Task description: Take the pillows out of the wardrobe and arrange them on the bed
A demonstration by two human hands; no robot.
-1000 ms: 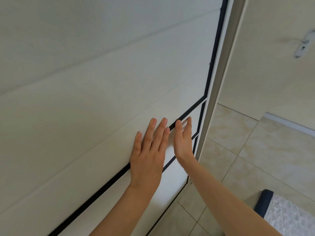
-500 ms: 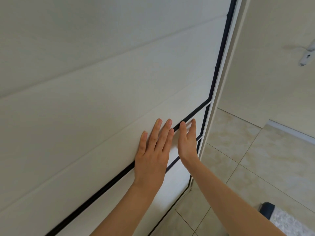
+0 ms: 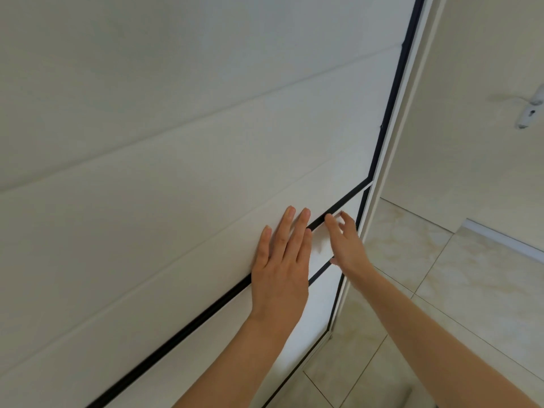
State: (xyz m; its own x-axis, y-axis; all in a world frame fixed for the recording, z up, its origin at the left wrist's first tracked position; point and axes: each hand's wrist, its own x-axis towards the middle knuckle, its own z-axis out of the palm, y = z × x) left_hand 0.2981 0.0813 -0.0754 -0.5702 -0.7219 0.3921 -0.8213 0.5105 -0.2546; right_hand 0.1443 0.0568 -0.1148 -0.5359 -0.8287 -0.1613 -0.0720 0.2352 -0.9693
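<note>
While left hand point(image 3: 281, 270) stays flat, fingers spread, on wardrobe door point(image 3: 176, 172), right hand point(image 3: 346, 245) has loosened, open, blurred; door unopened, pillows unreached.

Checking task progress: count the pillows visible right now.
0. The wardrobe door looks shut, with the left hand flat on it and the right hand beside; any pillows may be hidden behind.

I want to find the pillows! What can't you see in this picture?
- Pillows: none shows in the head view; the shut white wardrobe door hides whatever is inside.
- Bed: outside the frame.
- Right hand: its fingertips are blurred by motion, so its grip is unclear.
- Door handle: cut off by the right edge.
- Left hand: its palm faces the door, hidden.
</note>
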